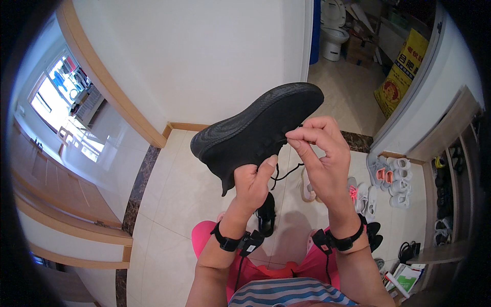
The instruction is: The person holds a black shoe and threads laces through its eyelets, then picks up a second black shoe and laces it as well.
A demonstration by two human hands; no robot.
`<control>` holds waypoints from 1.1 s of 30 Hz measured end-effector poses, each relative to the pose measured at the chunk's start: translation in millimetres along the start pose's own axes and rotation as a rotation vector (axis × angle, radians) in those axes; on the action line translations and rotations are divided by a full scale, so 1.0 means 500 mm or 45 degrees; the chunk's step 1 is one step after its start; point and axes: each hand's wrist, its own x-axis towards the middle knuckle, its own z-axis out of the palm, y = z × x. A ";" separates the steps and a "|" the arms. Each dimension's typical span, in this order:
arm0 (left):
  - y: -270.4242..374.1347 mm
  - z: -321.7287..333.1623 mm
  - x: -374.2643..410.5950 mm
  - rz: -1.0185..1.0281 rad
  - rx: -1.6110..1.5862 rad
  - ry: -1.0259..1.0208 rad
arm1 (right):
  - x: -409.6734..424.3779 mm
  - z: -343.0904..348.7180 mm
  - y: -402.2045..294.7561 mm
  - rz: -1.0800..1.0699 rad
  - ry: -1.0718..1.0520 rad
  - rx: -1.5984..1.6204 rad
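Note:
A black lace-up sneaker is held up in front of me on its side, its sole edge turned up and away and its toe towards the upper right. My left hand grips it by the collar, the thumb on the near side. At the lacing, my right hand pinches a black shoelace between thumb and index finger. Loose black lace ends hang below the shoe between my hands. On the floor under my left wrist stands another black shoe.
Several pale sneakers and other shoes stand on the tiles at right, beside a wooden shoe cabinet with shoes inside. Papers and a black cable lie at lower right. A doorway with a toilet and a yellow sack is beyond.

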 end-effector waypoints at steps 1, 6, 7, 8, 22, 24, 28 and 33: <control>-0.001 -0.002 -0.001 0.004 0.006 -0.014 | 0.000 0.001 -0.001 0.005 -0.002 0.010; -0.008 -0.006 -0.009 0.025 0.070 -0.059 | -0.001 0.004 -0.001 0.002 -0.027 0.002; -0.006 -0.004 -0.009 0.035 0.083 -0.052 | -0.001 0.003 0.000 -0.007 -0.036 0.001; -0.003 -0.001 -0.007 0.046 0.095 -0.044 | -0.001 0.002 0.001 -0.016 -0.045 0.000; -0.011 0.000 -0.009 0.071 0.171 -0.085 | 0.015 -0.026 0.004 -0.183 -0.314 0.023; -0.015 -0.005 -0.009 0.082 0.238 -0.136 | 0.017 -0.026 0.001 -0.222 -0.330 0.014; -0.011 0.001 -0.008 0.135 0.355 -0.135 | 0.018 -0.030 -0.005 -0.329 -0.378 -0.137; -0.016 -0.002 -0.015 0.119 0.547 -0.194 | 0.015 -0.025 -0.009 -0.432 -0.351 -0.255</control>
